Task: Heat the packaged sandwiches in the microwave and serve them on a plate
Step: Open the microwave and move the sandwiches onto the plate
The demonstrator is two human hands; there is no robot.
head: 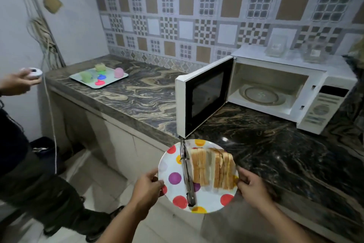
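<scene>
Patterned brown-and-grey tiled wall [197,16] behind marbled stone table [137,95]; plain white wall [74,32] at left, cables [42,34] hanging; pale tiled floor [94,171] below; glare spot on tiles.

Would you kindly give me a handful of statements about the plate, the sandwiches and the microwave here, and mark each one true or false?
1. The microwave door stands open. True.
2. Sandwiches sit inside the microwave. False: its turntable is bare; the sandwiches are on the polka-dot plate.
3. Both hands hold the plate. True: the left hand has a grip on its left rim, the right hand on its right rim.
4. A pair of metal tongs lies on the plate beside the sandwiches. True.
5. The plate rests on the counter. False: it is held in the air in front of the counter edge.
6. The tray with coloured items sits on top of the microwave. False: it lies on the counter at far left.
</scene>
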